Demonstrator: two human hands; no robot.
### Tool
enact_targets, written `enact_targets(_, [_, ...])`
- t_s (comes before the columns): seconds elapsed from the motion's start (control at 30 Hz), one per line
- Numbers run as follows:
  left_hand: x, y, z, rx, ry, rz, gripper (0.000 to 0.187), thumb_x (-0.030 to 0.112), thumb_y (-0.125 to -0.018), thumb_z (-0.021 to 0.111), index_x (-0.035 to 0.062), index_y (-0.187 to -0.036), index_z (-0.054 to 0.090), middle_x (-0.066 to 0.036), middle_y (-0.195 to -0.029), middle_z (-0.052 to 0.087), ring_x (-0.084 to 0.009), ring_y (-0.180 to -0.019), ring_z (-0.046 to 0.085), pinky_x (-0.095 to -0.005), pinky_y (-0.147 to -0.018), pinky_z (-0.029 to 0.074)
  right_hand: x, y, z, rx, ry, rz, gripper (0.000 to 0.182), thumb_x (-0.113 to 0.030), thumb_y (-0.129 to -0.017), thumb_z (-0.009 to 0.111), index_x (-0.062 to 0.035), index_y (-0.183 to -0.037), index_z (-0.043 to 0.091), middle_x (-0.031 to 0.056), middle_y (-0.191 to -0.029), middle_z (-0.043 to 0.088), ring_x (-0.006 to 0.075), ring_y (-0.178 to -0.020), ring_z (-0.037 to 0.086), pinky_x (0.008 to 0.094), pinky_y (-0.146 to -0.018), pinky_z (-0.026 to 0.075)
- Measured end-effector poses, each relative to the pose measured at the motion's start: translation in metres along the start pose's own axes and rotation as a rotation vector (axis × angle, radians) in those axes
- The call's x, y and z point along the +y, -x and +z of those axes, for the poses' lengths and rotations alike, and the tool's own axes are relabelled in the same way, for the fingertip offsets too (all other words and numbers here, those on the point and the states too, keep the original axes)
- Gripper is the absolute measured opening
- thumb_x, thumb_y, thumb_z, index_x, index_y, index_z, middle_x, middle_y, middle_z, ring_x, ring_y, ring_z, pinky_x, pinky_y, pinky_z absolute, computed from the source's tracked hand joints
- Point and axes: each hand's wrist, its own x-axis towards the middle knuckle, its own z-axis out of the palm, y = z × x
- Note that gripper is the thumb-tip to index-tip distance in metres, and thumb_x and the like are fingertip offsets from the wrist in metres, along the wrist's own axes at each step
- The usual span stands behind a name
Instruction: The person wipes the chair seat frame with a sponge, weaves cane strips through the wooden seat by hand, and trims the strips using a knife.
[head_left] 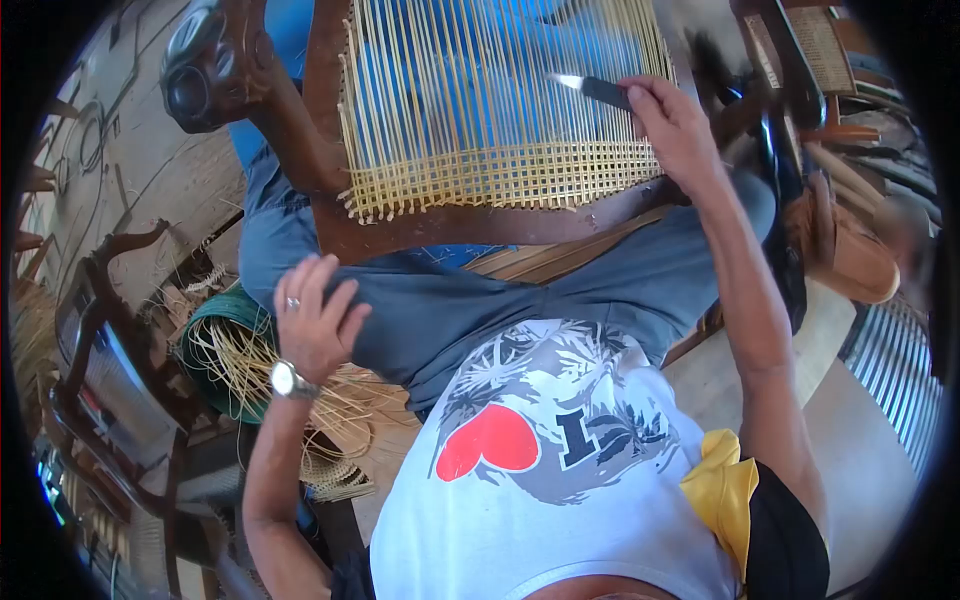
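My right hand [678,135] is closed on the dark handle of a small knife [597,91], its short bright blade pointing left over the cane strands. Below the blade, a wooden chair frame [390,232] carries a cane panel [500,175]. Crosswise strips are woven in a band along its near edge; farther up run lengthwise strands with gaps between them. My left hand [318,320], with a ring and a wristwatch [290,379], is held over my left thigh. Its fingers are apart and nothing is in them.
A carved wooden armrest [215,75] juts out at upper left. Beside my left leg stands a green basket [190,345] of loose cane strips. Another wooden chair [100,370] is at left. To the right lie a brown shoe [865,265] and corrugated metal [897,375].
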Motion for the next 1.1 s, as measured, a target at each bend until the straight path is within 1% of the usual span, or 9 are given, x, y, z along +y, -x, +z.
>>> enact_targets(0.03, [-0.01,-0.006,-0.004,0.037,-0.058,-0.001,0.035,0.028,-0.081,0.076,0.0058,-0.106,0.069,-0.01,-0.131,0.06,-0.0344,-0.126,0.053,-0.0517,-0.109,0.037,0.001,0.001,-0.001,0.053,-0.009,0.043,0.028,-0.026,-0.1,0.058,-0.0035,-0.111,0.07,0.0047,-0.079,0.063,0.0126,-0.072,0.056,0.031,-0.067,0.046])
enact_targets(0.07, [-0.023,-0.008,-0.006,-0.001,-0.042,0.07,0.04,0.029,-0.078,0.079,0.0065,-0.108,0.068,-0.012,-0.131,0.059,-0.035,-0.126,0.053,-0.0529,-0.11,0.036,0.005,0.004,-0.004,-0.135,0.058,-0.054,0.029,-0.028,-0.101,0.058,-0.0038,-0.111,0.071,0.0017,-0.079,0.062,0.0101,-0.071,0.054,0.0293,-0.066,0.045])
enact_targets(0.3, [-0.055,-0.02,0.004,0.06,-0.057,0.006,0.065,0.049,-0.075,0.076,0.0024,-0.117,0.061,-0.016,-0.124,0.062,-0.0378,-0.123,0.055,-0.0548,-0.111,0.035,-0.015,0.006,0.01,0.291,-0.203,0.084,0.026,-0.024,-0.102,0.058,-0.0031,-0.11,0.072,-0.0023,-0.074,0.057,0.0051,-0.069,0.051,0.0224,-0.061,0.041])
enact_targets(0.43, [-0.056,-0.012,0.014,0.093,-0.082,-0.051,0.069,0.055,-0.077,0.07,0.0013,-0.119,0.061,-0.015,-0.121,0.065,-0.0364,-0.125,0.055,-0.0544,-0.112,0.033,-0.009,0.009,0.031,-0.164,-0.101,-0.076,0.028,-0.024,-0.102,0.058,-0.0024,-0.117,0.069,-0.0037,-0.073,0.056,0.0056,-0.068,0.05,0.0232,-0.06,0.041])
enact_targets(0.6, [-0.046,-0.011,0.018,0.12,-0.096,-0.124,0.065,0.053,-0.077,0.07,0.0013,-0.116,0.063,-0.013,-0.121,0.065,-0.0347,-0.125,0.055,-0.0534,-0.112,0.032,-0.029,-0.007,0.043,0.226,-0.286,0.005,0.029,-0.024,-0.101,0.058,-0.0009,-0.113,0.071,-0.0013,-0.074,0.059,0.0058,-0.067,0.05,0.0236,-0.061,0.042])
enact_targets(0.7, [-0.047,-0.013,0.018,0.116,-0.101,-0.126,0.062,0.051,-0.077,0.069,0.0011,-0.114,0.065,-0.013,-0.12,0.066,-0.0344,-0.124,0.056,-0.0532,-0.112,0.033,-0.022,-0.003,0.053,-0.231,-0.11,-0.119,0.029,-0.024,-0.102,0.057,-0.0018,-0.116,0.07,-0.0025,-0.071,0.057,0.005,-0.066,0.049,0.0233,-0.059,0.04])
enact_targets(0.83, [-0.044,-0.014,0.018,0.116,-0.099,-0.127,0.062,0.052,-0.077,0.069,0.0007,-0.112,0.065,-0.013,-0.119,0.066,-0.0342,-0.122,0.056,-0.0533,-0.112,0.033,-0.046,-0.012,0.043,0.122,-0.337,0.05,0.027,-0.023,-0.099,0.06,-0.0006,-0.11,0.071,0.0025,-0.076,0.063,0.0102,-0.068,0.055,0.0292,-0.062,0.045])
enact_targets(0.97, [-0.047,-0.016,0.018,0.123,-0.105,-0.109,0.061,0.051,-0.076,0.069,0.0007,-0.11,0.066,-0.013,-0.117,0.067,-0.0339,-0.121,0.057,-0.053,-0.111,0.034,-0.025,-0.005,0.058,-0.188,-0.094,-0.113,0.03,-0.023,-0.101,0.057,0.0,-0.115,0.07,-0.0008,-0.072,0.059,0.0066,-0.067,0.052,0.0244,-0.059,0.042])
enact_targets(1.1, [-0.045,-0.015,0.017,0.127,-0.107,-0.113,0.061,0.052,-0.076,0.069,0.001,-0.109,0.066,-0.013,-0.116,0.067,-0.0338,-0.12,0.057,-0.0526,-0.11,0.034,-0.041,-0.018,0.051,0.149,-0.364,-0.003,0.029,-0.024,-0.1,0.058,-0.0001,-0.11,0.07,0.0013,-0.072,0.059,0.008,-0.066,0.052,0.0276,-0.059,0.042])
